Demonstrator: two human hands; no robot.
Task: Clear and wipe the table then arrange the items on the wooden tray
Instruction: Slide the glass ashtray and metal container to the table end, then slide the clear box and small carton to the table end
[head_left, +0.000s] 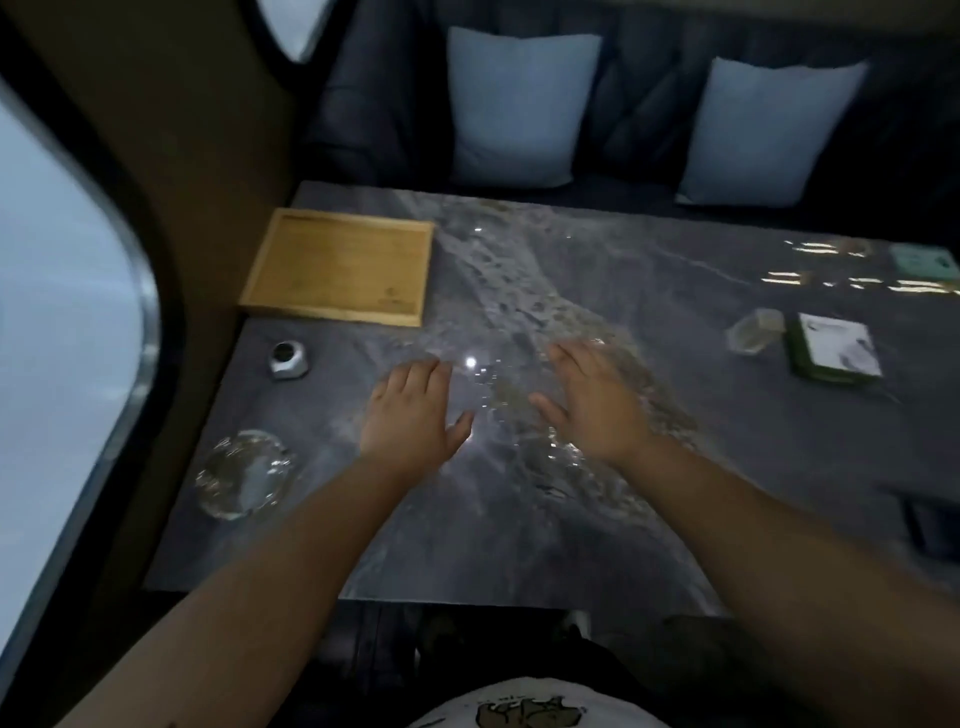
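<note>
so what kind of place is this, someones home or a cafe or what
Probably a cafe or lounge booth: a padded dark bench with two pale cushions faces a marble-look table carrying a glass ashtray and a wooden tray.

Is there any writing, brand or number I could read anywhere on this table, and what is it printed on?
None can be read.
wooden tray: a faint mark near its corner, too blurred.
green-edged box: white top with dark smudges, illegible.
teal item: blurred, no legible text.

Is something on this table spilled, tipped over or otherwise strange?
The small clear cup at the right seems to lie on its side beside the green-edged box. Nothing looks spilled. The wooden tray is bare.
</note>
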